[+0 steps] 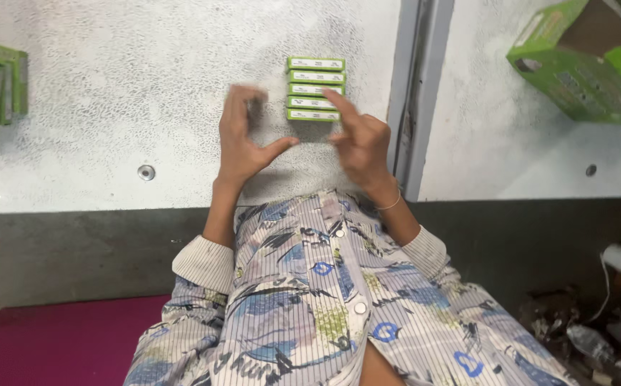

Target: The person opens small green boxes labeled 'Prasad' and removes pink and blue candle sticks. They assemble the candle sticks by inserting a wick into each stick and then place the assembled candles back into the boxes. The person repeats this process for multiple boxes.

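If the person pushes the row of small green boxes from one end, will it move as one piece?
Probably not: the small green boxes are five separate flat packs lying edge to edge, so the row may buckle or scatter. They look like light cardboard, likely sliding easily on the speckled table. Rolling seems unlikely.

— How was the light?

— Bright and even over the speckled grey-white metal worktop (pixel 110 93), with pale glare towards its far left corner; only soft shadow lay under the left hand (pixel 242 136).

— And sharpness?

— The stack of small green-and-white boxes (pixel 315 89) was crisp, but both hands were motion-blurred, the right hand (pixel 360 139) most. The near edge fell into dimness.
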